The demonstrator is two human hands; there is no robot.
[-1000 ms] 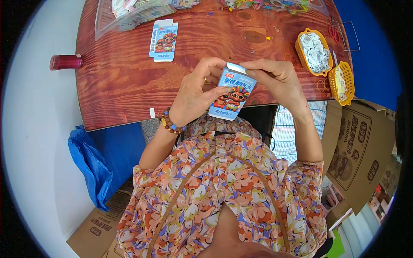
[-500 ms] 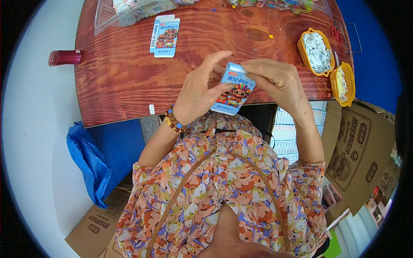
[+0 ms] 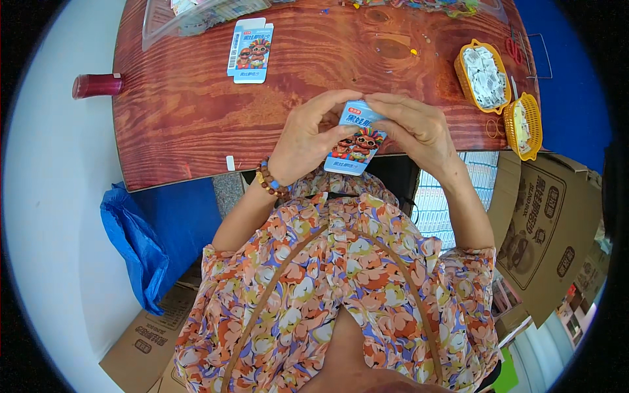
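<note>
Both my left hand [image 3: 308,137] and right hand [image 3: 413,128] clamp the small blue carton [image 3: 354,141] above the bench [image 3: 196,118]; top flap seemingly folded, tuck unfinished.

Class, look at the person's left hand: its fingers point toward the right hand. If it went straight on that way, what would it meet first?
Most likely the small blue box that the left hand already touches, then the right hand close behind it. Depth is hard to judge here.
</note>
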